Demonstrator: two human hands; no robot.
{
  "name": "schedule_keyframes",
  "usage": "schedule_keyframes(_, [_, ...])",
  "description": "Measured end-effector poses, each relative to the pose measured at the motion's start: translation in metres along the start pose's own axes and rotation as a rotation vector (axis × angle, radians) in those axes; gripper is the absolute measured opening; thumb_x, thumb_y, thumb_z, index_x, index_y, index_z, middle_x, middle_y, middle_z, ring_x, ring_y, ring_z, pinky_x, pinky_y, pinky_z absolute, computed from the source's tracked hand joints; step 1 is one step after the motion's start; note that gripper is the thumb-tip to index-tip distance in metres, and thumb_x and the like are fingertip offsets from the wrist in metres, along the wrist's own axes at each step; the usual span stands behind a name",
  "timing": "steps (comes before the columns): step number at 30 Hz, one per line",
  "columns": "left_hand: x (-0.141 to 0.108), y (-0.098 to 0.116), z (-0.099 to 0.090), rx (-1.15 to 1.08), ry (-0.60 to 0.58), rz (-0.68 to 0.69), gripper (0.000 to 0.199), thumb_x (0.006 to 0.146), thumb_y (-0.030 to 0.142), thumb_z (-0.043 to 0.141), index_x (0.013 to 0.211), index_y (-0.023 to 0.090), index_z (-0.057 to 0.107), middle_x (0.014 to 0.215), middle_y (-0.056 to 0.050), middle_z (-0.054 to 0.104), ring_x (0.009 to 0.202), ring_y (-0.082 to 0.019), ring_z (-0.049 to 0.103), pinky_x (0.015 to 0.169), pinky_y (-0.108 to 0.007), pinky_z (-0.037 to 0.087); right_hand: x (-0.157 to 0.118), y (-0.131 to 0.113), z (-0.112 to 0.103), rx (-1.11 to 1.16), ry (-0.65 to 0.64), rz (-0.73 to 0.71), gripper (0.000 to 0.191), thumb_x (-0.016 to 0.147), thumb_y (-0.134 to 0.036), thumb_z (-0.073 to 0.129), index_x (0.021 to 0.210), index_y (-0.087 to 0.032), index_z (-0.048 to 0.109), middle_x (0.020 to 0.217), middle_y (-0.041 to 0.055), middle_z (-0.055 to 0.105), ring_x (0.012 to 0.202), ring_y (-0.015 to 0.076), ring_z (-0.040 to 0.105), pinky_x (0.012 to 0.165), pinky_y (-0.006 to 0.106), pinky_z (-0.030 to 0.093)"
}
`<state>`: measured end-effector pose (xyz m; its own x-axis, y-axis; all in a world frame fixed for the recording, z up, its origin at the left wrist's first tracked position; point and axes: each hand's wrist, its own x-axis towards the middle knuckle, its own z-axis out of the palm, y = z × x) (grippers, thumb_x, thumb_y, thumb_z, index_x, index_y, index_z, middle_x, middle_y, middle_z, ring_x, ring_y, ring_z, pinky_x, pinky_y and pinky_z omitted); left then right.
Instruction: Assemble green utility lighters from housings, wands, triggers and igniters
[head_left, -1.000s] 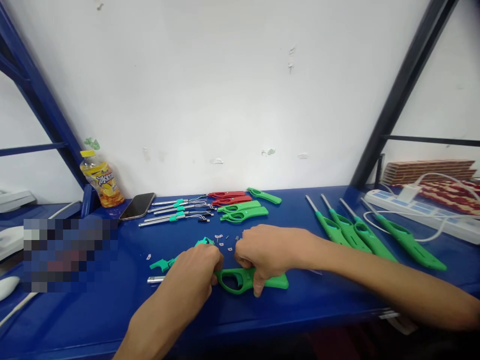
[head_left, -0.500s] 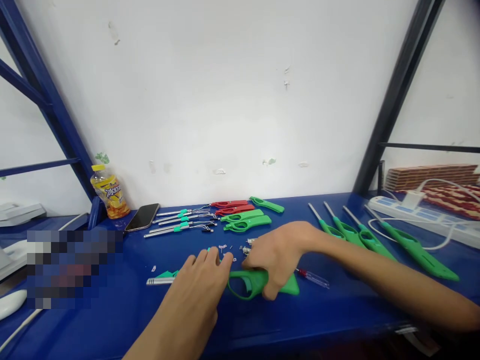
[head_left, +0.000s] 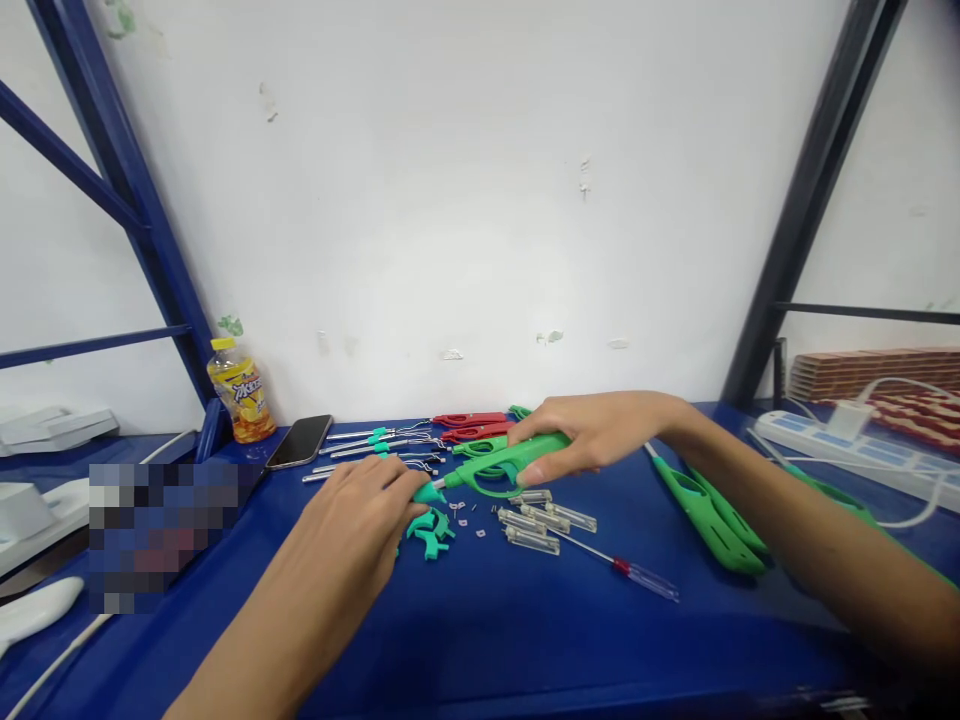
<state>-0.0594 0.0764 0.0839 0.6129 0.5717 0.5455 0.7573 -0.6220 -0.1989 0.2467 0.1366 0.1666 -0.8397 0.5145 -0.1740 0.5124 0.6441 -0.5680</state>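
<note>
My right hand (head_left: 592, 432) is closed around the green handle of a long-nosed lighter (head_left: 480, 478), held above the table with its nose to the left. My left hand (head_left: 356, 510) is closed at the nose end, with a teal collar (head_left: 429, 492) showing at its fingertips; the metal tube is mostly hidden behind those fingers. Below lie several loose teal triggers (head_left: 429, 540) and tiny metal bits. Several clear fuel tanks (head_left: 532, 540) lie right of them, beside a screwdriver (head_left: 634, 575) with a red and clear handle.
Metal tubes with wires (head_left: 367, 440), red handle shells (head_left: 472, 420) and green shells lie along the back. Assembled green lighters (head_left: 712, 515) rest at right, near a power strip (head_left: 847, 440). A phone (head_left: 300, 442) and a drink bottle (head_left: 241, 390) stand at back left.
Both hands have risen off the table, lifting the green lighter and turning its nose leftward. The teal triggers and clear tanks beneath have come into view. My head view has shifted slightly.
</note>
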Motion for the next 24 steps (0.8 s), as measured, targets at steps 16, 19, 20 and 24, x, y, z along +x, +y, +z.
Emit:
schedule_keyframes(16, [0.025, 0.023, 0.018, -0.045, 0.5, 0.086, 0.019, 0.105, 0.008, 0.053, 0.109, 0.011, 0.071, 0.086, -0.008, 0.078, 0.074, -0.025, 0.073, 0.067, -0.038, 0.056, -0.008, -0.02, 0.003, 0.183, 0.102, 0.013, 0.049, 0.099, -0.057, 0.068, 0.07, -0.02, 0.053, 0.056, -0.0081, 0.046, 0.044, 0.007, 0.038, 0.042, 0.023, 0.031])
schedule_keyframes(19, [0.026, 0.022, 0.023, -0.029, 0.547, 0.082, 0.021, 0.101, 0.002, 0.055, 0.114, 0.01, 0.07, 0.089, -0.01, 0.079, 0.077, -0.025, 0.073, 0.069, -0.038, 0.056, -0.005, -0.019, 0.007, 0.229, 0.107, 0.007, 0.049, 0.099, -0.055, 0.068, 0.069, -0.02, 0.053, 0.056, -0.0077, 0.048, 0.043, 0.0066, 0.04, 0.042, 0.022, 0.033])
schedule_keyframes(20, [0.026, 0.021, 0.025, -0.021, 0.561, 0.082, 0.023, 0.1, 0.0, 0.056, 0.116, 0.009, 0.07, 0.09, -0.011, 0.079, 0.078, -0.026, 0.073, 0.07, -0.038, 0.056, -0.004, -0.019, 0.008, 0.239, 0.109, 0.014, 0.049, 0.099, -0.054, 0.068, 0.068, -0.02, 0.052, 0.055, -0.0078, 0.048, 0.042, 0.0063, 0.039, 0.042, 0.022, 0.033])
schedule_keyframes(24, [0.027, 0.018, 0.027, -0.015, 0.593, 0.103, 0.024, 0.1, -0.001, 0.055, 0.114, 0.01, 0.069, 0.091, -0.011, 0.079, 0.08, -0.025, 0.073, 0.071, -0.037, 0.056, -0.005, -0.027, 0.014, 0.241, 0.141, 0.076, 0.049, 0.098, -0.053, 0.068, 0.067, -0.021, 0.049, 0.054, -0.008, 0.046, 0.043, 0.0074, 0.039, 0.042, 0.022, 0.033])
